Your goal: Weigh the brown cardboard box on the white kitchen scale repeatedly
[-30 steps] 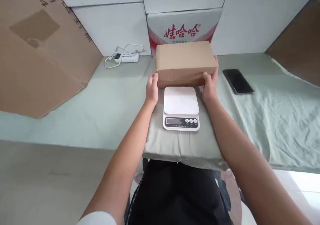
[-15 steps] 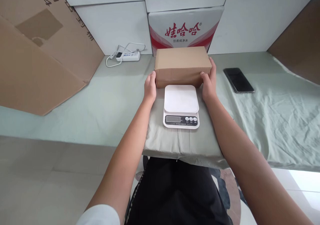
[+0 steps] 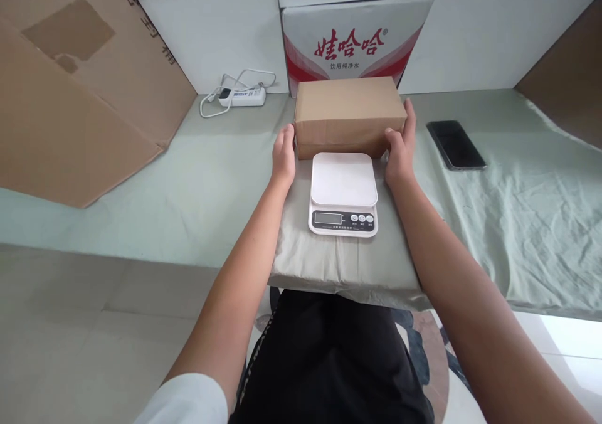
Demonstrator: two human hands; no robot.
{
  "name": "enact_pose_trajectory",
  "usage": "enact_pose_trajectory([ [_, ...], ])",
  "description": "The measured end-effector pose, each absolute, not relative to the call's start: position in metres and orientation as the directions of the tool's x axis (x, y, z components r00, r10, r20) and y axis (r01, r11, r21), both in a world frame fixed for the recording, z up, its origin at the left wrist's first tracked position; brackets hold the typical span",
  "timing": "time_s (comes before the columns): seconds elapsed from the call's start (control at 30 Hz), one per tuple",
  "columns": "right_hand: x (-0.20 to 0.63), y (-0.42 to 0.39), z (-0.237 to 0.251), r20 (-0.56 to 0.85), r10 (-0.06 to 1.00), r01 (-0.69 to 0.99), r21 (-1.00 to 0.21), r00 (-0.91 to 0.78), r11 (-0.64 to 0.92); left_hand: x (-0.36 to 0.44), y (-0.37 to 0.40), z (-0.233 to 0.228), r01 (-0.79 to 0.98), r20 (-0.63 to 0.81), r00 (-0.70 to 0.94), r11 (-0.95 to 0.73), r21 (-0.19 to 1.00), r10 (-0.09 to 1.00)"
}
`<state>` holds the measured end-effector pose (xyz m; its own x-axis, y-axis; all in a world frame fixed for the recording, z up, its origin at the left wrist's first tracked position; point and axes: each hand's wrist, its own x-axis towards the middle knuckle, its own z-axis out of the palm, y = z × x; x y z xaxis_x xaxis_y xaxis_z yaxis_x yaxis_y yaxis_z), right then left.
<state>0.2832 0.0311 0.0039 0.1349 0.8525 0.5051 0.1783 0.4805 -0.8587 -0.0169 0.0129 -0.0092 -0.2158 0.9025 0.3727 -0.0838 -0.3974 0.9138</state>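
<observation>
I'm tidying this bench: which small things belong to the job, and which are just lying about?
Likely in the job:
small cardboard box, between the left hand and right hand
white scale, in front of it

Apparently just lying about:
black phone
white corded device

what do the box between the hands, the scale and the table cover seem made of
Box: matte brown cardboard, by its plain tan faces and folded edges. Scale: probably smooth white plastic, given its rounded, moulded-looking edges. Table cover: likely dull green cloth, from its wrinkles.
</observation>
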Motion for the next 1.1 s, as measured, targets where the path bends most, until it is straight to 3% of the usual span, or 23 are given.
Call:
enact_pose_trajectory([
  [0.27,0.27,0.018,0.018,0.444,0.883,0.155,-0.893,0.15,0.422,-0.014,0.006,-0.008,-0.086,0.267,-0.167,-0.284,0.955,0.949],
  [0.47,0.265,0.001,0.038,0.564,0.817,0.125,-0.825,0.117,0.551,-0.008,-0.011,0.013,0.045,0.422,-0.171,-0.421,0.906,0.89],
  [0.6,0.273,-0.035,0.05,0.609,0.787,0.21,-0.786,0.1,0.581,-0.004,-0.059,0.033,0.061,0.498,-0.235,-0.498,0.865,0.835],
  [0.83,0.294,-0.107,0.029,0.617,0.775,0.268,-0.776,0.134,0.571,0.003,-0.141,0.028,0.063,0.462,-0.221,-0.46,0.886,0.859],
  [1.1,0.295,-0.114,0.018,0.585,0.793,0.26,-0.803,0.169,0.536,0.005,-0.144,0.02,-0.014,0.363,-0.227,-0.375,0.927,0.904],
])
